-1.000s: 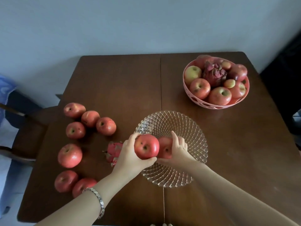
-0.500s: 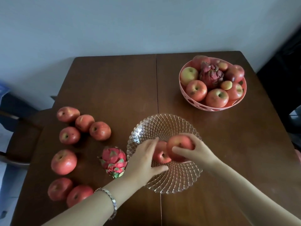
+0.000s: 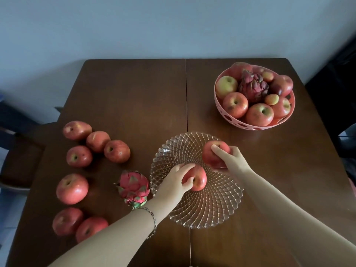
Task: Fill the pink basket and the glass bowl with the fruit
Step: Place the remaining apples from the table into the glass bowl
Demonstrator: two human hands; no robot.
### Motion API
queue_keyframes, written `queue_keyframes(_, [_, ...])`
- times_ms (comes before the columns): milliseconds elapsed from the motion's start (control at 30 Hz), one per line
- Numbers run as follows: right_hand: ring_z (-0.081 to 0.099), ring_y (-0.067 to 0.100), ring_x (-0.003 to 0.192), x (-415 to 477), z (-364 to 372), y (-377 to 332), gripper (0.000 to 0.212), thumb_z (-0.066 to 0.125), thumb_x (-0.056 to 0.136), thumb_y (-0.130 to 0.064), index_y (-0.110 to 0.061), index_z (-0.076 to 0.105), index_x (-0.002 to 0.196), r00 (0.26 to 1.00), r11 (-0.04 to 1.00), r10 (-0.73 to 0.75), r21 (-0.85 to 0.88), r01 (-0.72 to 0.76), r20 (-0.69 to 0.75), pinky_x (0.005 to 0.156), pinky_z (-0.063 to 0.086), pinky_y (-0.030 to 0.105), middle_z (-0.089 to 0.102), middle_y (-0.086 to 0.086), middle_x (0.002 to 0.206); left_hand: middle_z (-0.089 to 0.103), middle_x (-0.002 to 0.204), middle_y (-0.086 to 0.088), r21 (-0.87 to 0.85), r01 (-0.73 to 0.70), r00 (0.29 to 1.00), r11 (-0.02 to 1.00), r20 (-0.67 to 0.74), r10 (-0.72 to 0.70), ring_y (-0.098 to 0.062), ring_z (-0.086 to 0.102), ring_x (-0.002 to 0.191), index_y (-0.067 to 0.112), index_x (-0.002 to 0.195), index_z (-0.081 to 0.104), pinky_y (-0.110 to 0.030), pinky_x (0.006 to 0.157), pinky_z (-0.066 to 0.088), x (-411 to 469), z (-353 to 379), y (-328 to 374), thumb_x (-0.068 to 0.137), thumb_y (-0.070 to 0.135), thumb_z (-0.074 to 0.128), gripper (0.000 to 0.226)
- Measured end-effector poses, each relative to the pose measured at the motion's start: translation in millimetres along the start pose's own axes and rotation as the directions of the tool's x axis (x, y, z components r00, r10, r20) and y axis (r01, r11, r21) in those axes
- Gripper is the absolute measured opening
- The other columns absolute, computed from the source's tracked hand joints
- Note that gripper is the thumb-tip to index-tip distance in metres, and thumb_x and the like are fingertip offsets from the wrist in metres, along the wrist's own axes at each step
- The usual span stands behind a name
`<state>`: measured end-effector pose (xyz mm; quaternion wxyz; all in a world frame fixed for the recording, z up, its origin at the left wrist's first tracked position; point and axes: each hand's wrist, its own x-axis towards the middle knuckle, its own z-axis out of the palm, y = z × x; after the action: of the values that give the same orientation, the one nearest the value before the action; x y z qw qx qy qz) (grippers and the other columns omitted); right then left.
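Note:
The glass bowl [image 3: 208, 209] sits at the middle of the table, near me. My left hand [image 3: 173, 183] grips a red apple [image 3: 198, 180] inside the bowl, near its centre. My right hand [image 3: 231, 160] holds a second red apple [image 3: 212, 157] over the bowl's far right rim. The pink basket [image 3: 229, 120] stands at the far right, heaped with apples, a dark dragon fruit [image 3: 252, 87] and small fruits. A pink dragon fruit [image 3: 133, 186] lies just left of the bowl. Several red apples, among them one [image 3: 72, 188], lie loose on the table's left side.
The dark wooden table [image 3: 134, 97] has a seam running down its middle. A chair [image 3: 21, 151] stands off the left edge, a dark object past the right edge, and a pale wall rises behind the table.
My right hand has carried its apple from the bowl's centre toward the far right rim. My left hand has closed on the apple lying in the bowl. The view shifted slightly.

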<state>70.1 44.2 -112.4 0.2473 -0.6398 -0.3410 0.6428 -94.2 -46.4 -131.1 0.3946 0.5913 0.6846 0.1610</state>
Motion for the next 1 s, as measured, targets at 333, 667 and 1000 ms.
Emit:
queue_keyframes(333, [0.052,0.024,0.114,19,44,5,0.061,0.072,0.077,-0.034,-0.021,0.045,0.131,0.975,0.921,-0.216,-0.342,0.187,-0.049,0.093,0.051,0.040,0.052,0.006,0.127,0.039,0.147,-0.005,0.116,-0.106,0.989,0.988,0.115,0.092,-0.023,0.051,0.124,0.025,0.138,0.044,-0.026,0.103,0.040,10,-1,-13,0.088,0.043,0.033,0.055])
queue_keyframes(667, [0.052,0.020,0.107,21,36,18,0.065,0.075,0.073,-0.037,-0.025,0.047,0.131,0.939,0.851,-0.338,-0.450,0.273,-0.070,0.095,0.044,0.035,0.052,0.009,0.126,0.032,0.148,-0.004,0.003,-0.101,0.992,0.995,0.081,0.101,-0.017,0.042,0.130,0.033,0.143,0.032,-0.024,0.107,0.036,6,7,-15,0.100,0.030,0.037,0.043])
queue_keyframes(1000, [0.053,0.015,0.107,21,32,22,0.055,0.074,0.077,-0.024,-0.019,0.050,0.127,0.896,0.806,-0.442,-0.455,0.378,-0.039,0.091,0.043,0.029,0.056,0.005,0.125,0.033,0.144,-0.003,-0.040,-0.129,0.992,0.991,-0.010,0.128,-0.014,0.042,0.129,0.026,0.142,0.036,-0.019,0.107,0.034,2,11,-9,0.099,0.025,0.041,0.043])
